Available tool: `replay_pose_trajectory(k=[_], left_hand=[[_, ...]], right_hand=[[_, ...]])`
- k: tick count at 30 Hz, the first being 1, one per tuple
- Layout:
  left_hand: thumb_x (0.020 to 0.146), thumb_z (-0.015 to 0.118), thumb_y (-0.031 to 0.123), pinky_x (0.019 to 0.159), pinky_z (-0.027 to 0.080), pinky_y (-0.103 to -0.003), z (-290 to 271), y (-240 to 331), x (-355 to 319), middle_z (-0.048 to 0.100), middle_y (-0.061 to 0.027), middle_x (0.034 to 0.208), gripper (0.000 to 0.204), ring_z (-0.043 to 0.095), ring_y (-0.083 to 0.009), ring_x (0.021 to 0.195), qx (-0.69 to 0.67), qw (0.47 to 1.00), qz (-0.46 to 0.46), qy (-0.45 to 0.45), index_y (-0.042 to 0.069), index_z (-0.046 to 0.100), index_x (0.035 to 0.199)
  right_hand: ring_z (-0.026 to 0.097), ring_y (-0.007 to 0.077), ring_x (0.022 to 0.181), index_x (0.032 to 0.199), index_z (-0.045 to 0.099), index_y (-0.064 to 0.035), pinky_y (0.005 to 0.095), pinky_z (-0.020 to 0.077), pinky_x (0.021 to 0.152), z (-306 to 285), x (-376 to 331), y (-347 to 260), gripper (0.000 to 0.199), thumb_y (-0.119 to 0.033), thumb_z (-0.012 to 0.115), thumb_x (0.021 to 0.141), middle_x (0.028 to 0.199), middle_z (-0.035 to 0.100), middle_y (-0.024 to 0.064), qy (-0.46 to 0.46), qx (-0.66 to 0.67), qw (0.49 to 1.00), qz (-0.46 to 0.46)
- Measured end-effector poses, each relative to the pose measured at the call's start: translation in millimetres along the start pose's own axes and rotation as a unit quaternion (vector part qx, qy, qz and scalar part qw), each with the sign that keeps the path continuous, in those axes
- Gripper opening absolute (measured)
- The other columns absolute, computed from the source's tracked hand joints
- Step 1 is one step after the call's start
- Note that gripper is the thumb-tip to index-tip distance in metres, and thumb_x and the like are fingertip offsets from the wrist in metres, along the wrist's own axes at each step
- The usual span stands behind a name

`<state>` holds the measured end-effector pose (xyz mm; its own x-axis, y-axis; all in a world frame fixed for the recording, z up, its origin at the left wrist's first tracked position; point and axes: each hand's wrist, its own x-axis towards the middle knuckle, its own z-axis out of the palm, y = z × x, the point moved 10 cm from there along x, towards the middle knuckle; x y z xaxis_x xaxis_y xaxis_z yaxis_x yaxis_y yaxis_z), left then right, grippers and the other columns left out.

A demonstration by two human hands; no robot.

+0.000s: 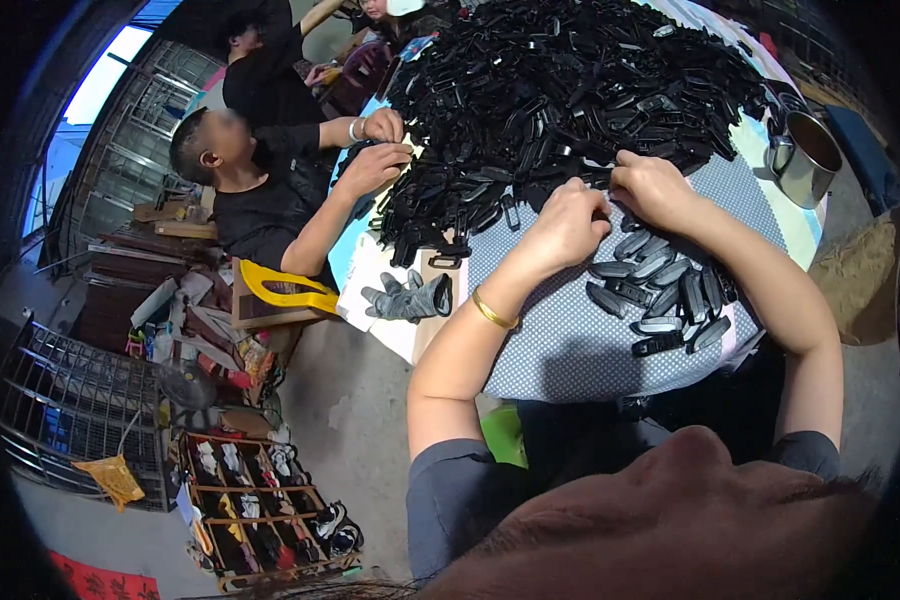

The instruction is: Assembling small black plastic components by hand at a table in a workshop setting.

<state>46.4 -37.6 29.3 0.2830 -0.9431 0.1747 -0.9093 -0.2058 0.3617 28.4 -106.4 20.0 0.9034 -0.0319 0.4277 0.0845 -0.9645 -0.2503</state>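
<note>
A large heap of small black plastic parts (570, 80) covers the far side of the table. At its near edge, my left hand (568, 225) is closed, fingers curled inward; a dark piece seems to be at its fingertips, but its kind is hidden. Close beside it on the right, my right hand (652, 187) is also closed, its fingertips bent down against the dark parts. What it grips cannot be made out. Just below both hands lies a smaller group of long, rounded black plastic pieces (655, 280), loose on the patterned tablecloth (550, 345).
A metal mug (808, 165) stands at the table's right edge. Grey work gloves (407, 297) lie at the left, near a yellow plastic chair (280, 290). Across the left side, a co-worker's hands (375, 165) work at the heap. A shoe rack (260, 510) stands on the floor.
</note>
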Motion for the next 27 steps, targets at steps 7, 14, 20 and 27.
replay_pose_trajectory(k=[7, 14, 20, 27], left_hand=[[0.066, 0.065, 0.005, 0.058, 0.043, -0.026, 17.3, -13.4, 9.7, 0.052, -0.0057, 0.066, 0.025, 0.048, -0.0125, 0.06, -0.138, 0.989, -0.036, 0.04, -0.002, 0.053, 0.087], [0.069, 0.066, 0.009, 0.052, 0.044, -0.026, 29.0, -39.3, 14.4, 0.055, -0.0062, 0.063, 0.026, 0.055, -0.0129, 0.056, -0.222, 0.969, -0.104, 0.031, -0.003, 0.052, 0.087], [0.078, 0.058, 0.002, 0.049, 0.044, -0.02, 26.3, -45.4, 14.0, 0.056, -0.0036, 0.066, 0.013, 0.055, -0.008, 0.056, -0.381, 0.91, -0.132, 0.099, -0.002, 0.052, 0.089], [0.082, 0.056, 0.003, 0.065, 0.054, -0.025, 22.8, -48.7, 14.5, 0.058, -0.0072, 0.086, 0.026, 0.06, -0.0143, 0.07, -0.549, 0.816, -0.128, 0.125, -0.005, 0.048, 0.105]], right_hand=[[0.058, 0.0305, 0.071, 0.074, 0.059, -0.0025, 0.0394, 0.0481, 0.061, -2.4, 2.7, 8.4, 0.012, -0.013, 0.061, 0.068, 0.081, 0.054, 0.0133, 0.027, -0.053, 0.998, 0.035], [0.057, 0.0287, 0.073, 0.073, 0.057, -0.003, 0.0389, 0.0465, 0.063, -9.3, -1.6, 3.9, 0.015, -0.013, 0.064, 0.064, 0.076, 0.054, 0.012, 0.032, -0.043, 0.999, -0.004], [0.055, 0.0298, 0.076, 0.085, 0.06, -0.002, 0.0396, 0.0453, 0.068, -34.0, -4.2, 2.6, 0.021, -0.01, 0.058, 0.065, 0.075, 0.059, 0.0138, 0.082, 0.021, 0.996, -0.035], [0.059, 0.0171, 0.07, 0.107, 0.056, 0.001, 0.0269, 0.0462, 0.063, -36.5, -0.3, 21.1, 0.028, -0.008, 0.05, 0.081, 0.083, 0.061, 0.0108, 0.092, 0.29, 0.951, 0.059]])
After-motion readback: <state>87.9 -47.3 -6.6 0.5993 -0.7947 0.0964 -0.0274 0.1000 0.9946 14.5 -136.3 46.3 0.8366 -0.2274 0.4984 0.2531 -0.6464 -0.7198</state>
